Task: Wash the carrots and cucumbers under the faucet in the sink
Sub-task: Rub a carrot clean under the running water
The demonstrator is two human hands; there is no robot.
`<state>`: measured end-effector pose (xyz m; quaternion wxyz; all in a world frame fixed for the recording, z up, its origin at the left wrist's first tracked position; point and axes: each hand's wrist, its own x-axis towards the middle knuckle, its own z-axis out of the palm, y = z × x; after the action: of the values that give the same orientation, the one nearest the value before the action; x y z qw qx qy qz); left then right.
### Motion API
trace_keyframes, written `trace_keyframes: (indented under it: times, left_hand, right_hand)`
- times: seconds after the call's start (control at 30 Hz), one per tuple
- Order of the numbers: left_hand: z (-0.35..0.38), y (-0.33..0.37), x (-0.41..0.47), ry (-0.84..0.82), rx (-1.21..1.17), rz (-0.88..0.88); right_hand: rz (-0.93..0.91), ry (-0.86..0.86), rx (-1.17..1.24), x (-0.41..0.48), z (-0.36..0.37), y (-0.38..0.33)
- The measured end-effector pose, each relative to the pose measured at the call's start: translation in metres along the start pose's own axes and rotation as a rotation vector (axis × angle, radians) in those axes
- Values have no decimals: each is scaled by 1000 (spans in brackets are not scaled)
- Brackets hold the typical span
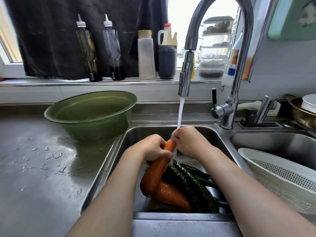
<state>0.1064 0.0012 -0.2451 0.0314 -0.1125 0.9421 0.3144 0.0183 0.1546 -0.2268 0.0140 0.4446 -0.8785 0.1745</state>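
— Steel counter (42, 168), beaded with drops, runs left of the sink (145, 132) and carries a green basin (90, 115). Why does the person hold the carrot (159, 170) raised above the sink's floor?
— Likely to bring its narrow end into the stream from the faucet (186, 74) over the sink's back half; the thick end slants down toward the pile.
— And the fingers?
— The left hand (152, 147) has its fingers curled round the carrot's middle, steadying it. The right hand (189, 142) has its fingers closed over the upper end where the water strikes, probably rubbing.
— The rest?
— Another carrot (171, 194) and the cucumbers (191, 182) lie on the sink's floor beneath both hands, untouched; a white colander (282, 177) sits right of the sink
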Motion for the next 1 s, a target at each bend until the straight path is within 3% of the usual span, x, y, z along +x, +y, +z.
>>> trace_keyframes:
  times: [0.5, 0.77, 0.83, 1.0]
  left_hand:
    - [2, 14, 2, 141, 114, -15]
    - [3, 16, 0, 139, 116, 27]
    - [3, 15, 0, 155, 101, 53]
    - [2, 12, -1, 174, 24, 81]
  right_hand:
    - [96, 34, -109, -6, -8, -21]
    - [180, 55, -39, -3, -3, -14]
    - [220, 50, 86, -2, -1, -3]
    - [331, 59, 690, -8, 6, 14]
